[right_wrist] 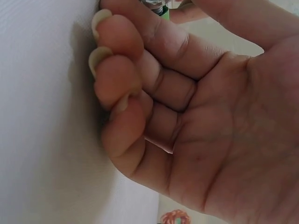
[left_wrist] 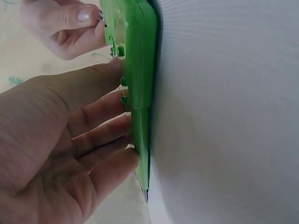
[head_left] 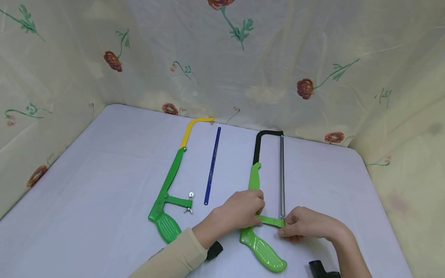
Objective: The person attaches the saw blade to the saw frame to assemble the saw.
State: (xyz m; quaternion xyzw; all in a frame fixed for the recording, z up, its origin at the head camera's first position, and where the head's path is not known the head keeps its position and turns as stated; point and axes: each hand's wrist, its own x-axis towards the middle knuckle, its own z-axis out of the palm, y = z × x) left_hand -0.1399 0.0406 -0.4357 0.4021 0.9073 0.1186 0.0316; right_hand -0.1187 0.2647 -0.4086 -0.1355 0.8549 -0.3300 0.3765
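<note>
A light-green hacksaw (head_left: 265,253) with a black front arm lies flat, a grey blade (head_left: 282,177) fitted along its right side. My left hand (head_left: 240,210) holds its frame just above the handle, thumb and fingertips against the green edge in the left wrist view. At the blade's near end, my right hand (head_left: 309,224) pinches the small metal tension nut by the green cross arm (head_left: 272,221). My fingers mostly hide this nut; a bit of silvery metal (right_wrist: 154,4) shows in the right wrist view, where the other fingers curl near the cloth.
Left of it lies a second hacksaw (head_left: 170,227), green with a yellow front arm, wing nut (head_left: 188,210) and no blade in it. A loose blue blade (head_left: 212,166) lies between the saws. Floral curtains (head_left: 271,58) surround the white-covered table (head_left: 104,173).
</note>
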